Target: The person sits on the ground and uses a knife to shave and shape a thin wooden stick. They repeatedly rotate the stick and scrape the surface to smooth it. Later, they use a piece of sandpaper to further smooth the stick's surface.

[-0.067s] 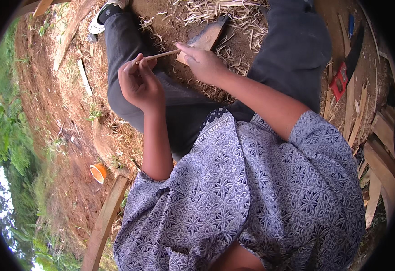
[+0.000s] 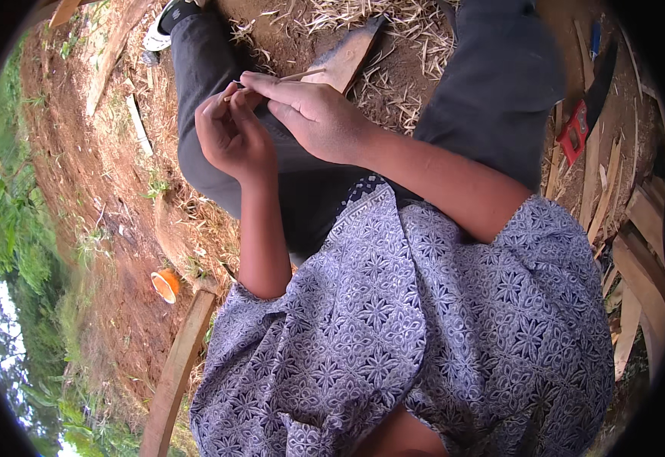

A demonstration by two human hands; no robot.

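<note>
My left hand (image 2: 235, 137) pinches one end of a thin wooden stick (image 2: 302, 75) between thumb and fingers. My right hand (image 2: 313, 114) lies over the same stick close beside the left, its fingers long and pressed together around it; the thumb is beneath. The stick's far end shows beyond the right hand's fingers, and its middle is hidden by them. Past the hands, on the ground between my legs, rests a tapered piece of wood (image 2: 345, 65) with a dark edge.
Pale shavings (image 2: 424, 49) litter the soil between my legs. A handsaw (image 2: 574, 133) with a red handle lies on the right, near wooden boards (image 2: 641, 274). An orange bowl-like container (image 2: 165, 286) sits on the slope at left, by a wooden beam (image 2: 178, 369).
My right hand has slid left along the stick, from its far end to beside the left hand. The left hand has barely moved.
</note>
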